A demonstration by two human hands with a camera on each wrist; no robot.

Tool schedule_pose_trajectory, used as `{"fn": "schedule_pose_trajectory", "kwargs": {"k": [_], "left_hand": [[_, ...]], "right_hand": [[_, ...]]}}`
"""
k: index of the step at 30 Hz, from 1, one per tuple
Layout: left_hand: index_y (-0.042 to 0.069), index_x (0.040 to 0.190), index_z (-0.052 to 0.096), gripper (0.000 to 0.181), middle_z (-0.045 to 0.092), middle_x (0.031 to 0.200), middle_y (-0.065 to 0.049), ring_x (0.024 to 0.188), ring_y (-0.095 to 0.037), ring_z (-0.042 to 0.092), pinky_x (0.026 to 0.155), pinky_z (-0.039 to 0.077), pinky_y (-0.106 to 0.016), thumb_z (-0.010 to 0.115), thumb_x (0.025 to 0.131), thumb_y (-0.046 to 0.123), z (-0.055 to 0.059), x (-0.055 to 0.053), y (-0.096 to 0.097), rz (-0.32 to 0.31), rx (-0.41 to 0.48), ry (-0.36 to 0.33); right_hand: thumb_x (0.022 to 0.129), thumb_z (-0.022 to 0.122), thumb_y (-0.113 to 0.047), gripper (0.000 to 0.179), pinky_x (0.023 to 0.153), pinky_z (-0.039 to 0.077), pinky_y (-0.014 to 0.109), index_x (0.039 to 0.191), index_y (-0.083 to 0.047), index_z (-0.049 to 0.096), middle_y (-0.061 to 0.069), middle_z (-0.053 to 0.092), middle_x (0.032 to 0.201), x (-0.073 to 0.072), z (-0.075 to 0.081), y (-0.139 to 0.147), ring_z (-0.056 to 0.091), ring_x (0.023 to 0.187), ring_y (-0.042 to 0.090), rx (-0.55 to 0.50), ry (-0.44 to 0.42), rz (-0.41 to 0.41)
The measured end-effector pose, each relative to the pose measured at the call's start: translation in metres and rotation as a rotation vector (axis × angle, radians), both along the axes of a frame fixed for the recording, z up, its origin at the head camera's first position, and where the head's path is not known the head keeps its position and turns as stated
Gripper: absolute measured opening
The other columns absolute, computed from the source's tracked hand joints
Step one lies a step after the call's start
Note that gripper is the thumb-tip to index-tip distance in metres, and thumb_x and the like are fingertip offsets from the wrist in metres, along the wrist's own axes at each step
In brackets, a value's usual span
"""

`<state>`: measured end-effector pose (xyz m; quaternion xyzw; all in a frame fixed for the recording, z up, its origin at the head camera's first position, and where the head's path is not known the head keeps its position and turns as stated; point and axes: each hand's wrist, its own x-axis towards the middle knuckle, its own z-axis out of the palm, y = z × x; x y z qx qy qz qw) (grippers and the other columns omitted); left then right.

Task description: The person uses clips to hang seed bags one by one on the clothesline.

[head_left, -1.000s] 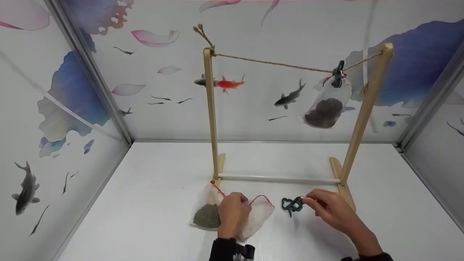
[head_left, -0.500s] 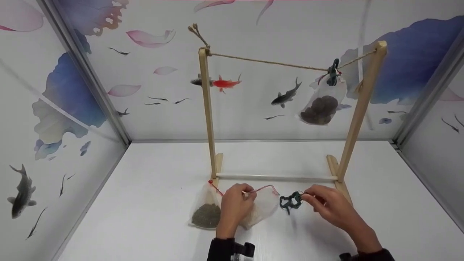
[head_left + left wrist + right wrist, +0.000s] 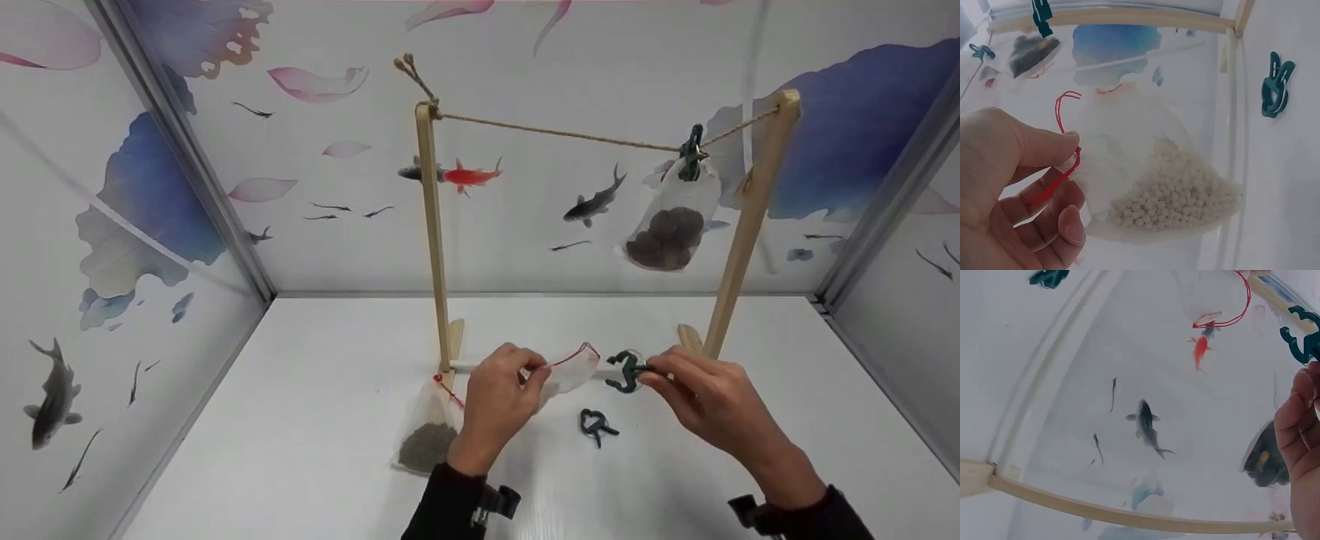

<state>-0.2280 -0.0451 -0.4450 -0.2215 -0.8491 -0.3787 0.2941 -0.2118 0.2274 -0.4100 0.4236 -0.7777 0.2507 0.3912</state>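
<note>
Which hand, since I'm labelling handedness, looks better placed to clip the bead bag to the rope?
Probably the right hand: it holds a clip whose jaws stand apart. The left hand is occupied, holding the bead bag by its corded end. Both hands appear below the rope.

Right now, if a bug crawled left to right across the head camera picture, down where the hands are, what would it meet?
Bag with greenish filling → left hand → bag of little pale balls → green clip being held → right hand.
</note>
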Motion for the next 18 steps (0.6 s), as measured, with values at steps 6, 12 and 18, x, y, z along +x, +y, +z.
{"fn": "schedule_pose_trajectory", "kwargs": {"k": [6,12,18], "left_hand": [[0.011,0.091,0.078,0.005,0.073,0.083,0.003,0.067,-0.012,0.062,0.059,0.047,-0.021,0.075,0.093,0.015,0.047,-0.018,0.000,-0.007,-0.066,0.142],[0.008,0.094,0.078,0.005,0.075,0.087,0.001,0.077,-0.014,0.066,0.064,0.052,-0.026,0.075,0.093,0.011,0.076,-0.035,0.001,-0.032,-0.071,0.252],[0.005,0.101,0.079,0.011,0.076,0.092,-0.003,0.083,-0.019,0.067,0.074,0.054,-0.030,0.074,0.093,0.011,0.099,-0.045,0.005,-0.057,-0.070,0.284]], "right_hand": [[0.106,0.056,-0.033,0.034,0.043,0.041,0.021,0.090,-0.007,0.070,-0.001,0.063,0.077,-0.014,0.052,-0.009,0.053,0.052,0.007,0.059,0.175,-0.096],[0.106,0.055,-0.033,0.035,0.038,0.038,0.028,0.092,-0.005,0.070,0.003,0.062,0.076,-0.025,0.087,-0.017,0.056,0.048,0.015,0.135,0.317,-0.126],[0.107,0.052,-0.032,0.036,0.035,0.036,0.031,0.094,-0.004,0.069,0.005,0.060,0.076,-0.035,0.112,-0.020,0.054,0.047,0.018,0.213,0.338,-0.105]]}}
